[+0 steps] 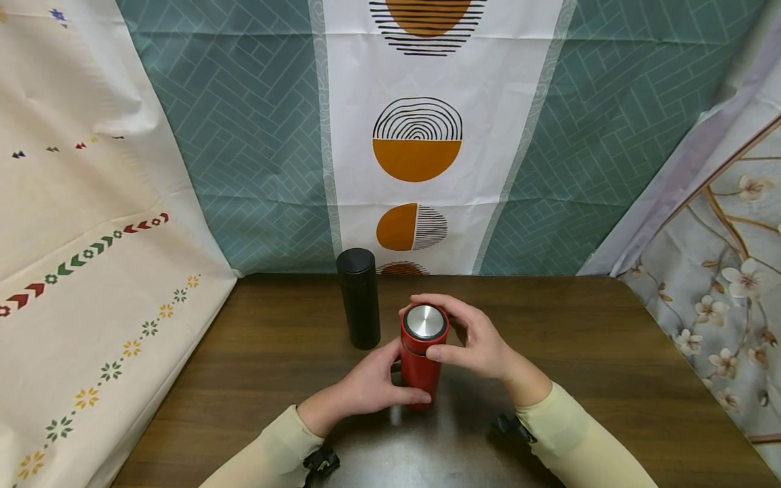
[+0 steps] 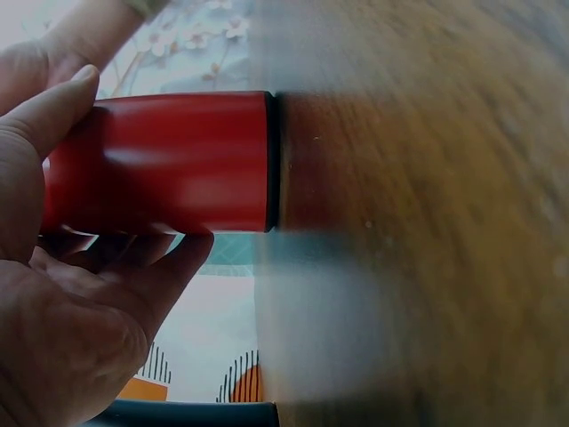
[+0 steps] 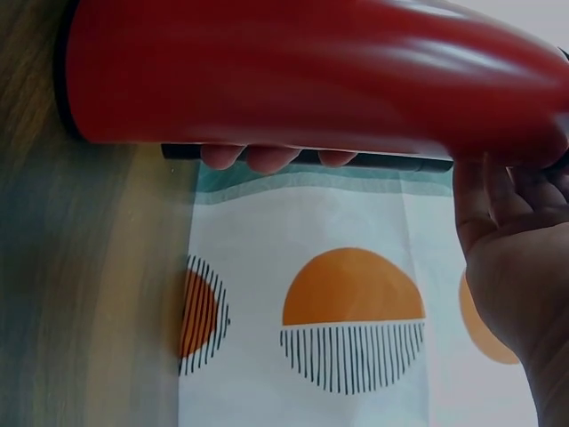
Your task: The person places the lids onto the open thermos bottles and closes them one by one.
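Note:
A red thermos flask (image 1: 421,376) with a silver-topped lid (image 1: 425,321) stands upright on the brown table. My left hand (image 1: 371,385) grips its lower body, thumb across the front and the other fingers behind. Around the lid and upper rim curl the thumb and fingers of my right hand (image 1: 478,341). In the left wrist view, the flask's black base (image 2: 274,162) meets the tabletop. The right wrist view shows the red body (image 3: 267,71) close up, with left-hand fingertips (image 3: 271,158) showing past its edge.
A black cylindrical flask (image 1: 361,305) stands upright behind and left of the red one. Patterned cloth (image 1: 262,135) hangs along the table's back edge, with a cream cloth (image 1: 91,305) at the left and a floral one (image 1: 714,305) at the right. The wooden table (image 1: 579,352) reflects light.

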Tool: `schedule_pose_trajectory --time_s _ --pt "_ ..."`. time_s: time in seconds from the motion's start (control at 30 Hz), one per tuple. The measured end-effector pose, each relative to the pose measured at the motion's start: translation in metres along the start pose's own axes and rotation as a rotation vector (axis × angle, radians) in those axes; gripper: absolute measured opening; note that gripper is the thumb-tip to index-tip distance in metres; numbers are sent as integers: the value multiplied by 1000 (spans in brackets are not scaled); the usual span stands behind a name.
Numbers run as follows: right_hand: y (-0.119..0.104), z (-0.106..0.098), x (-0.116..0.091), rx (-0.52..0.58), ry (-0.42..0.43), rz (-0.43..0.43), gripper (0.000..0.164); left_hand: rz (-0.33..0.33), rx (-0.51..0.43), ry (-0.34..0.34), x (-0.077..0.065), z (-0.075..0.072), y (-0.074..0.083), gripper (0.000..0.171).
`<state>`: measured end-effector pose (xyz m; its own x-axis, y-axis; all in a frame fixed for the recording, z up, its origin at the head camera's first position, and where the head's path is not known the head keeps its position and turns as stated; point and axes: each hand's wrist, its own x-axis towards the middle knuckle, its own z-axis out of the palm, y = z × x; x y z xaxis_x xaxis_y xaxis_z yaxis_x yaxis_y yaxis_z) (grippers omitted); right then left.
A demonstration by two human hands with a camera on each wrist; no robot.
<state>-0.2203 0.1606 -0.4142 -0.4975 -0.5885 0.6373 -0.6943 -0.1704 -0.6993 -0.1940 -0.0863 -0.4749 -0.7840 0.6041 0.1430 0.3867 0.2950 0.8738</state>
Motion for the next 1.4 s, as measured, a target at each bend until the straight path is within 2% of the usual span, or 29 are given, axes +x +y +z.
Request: schedule_pose_trajectory --time_s 0.23,0.53,1.4 --pt "-2 0 -2 -50 60 83 67 15 5 6 0 0 0 73" --pt "-3 2 -3 -113 97 114 68 24 13 11 1 0 1 72" --pt "-1 6 -4 -230 154 81 78 19 10 -4 1 1 1 74"
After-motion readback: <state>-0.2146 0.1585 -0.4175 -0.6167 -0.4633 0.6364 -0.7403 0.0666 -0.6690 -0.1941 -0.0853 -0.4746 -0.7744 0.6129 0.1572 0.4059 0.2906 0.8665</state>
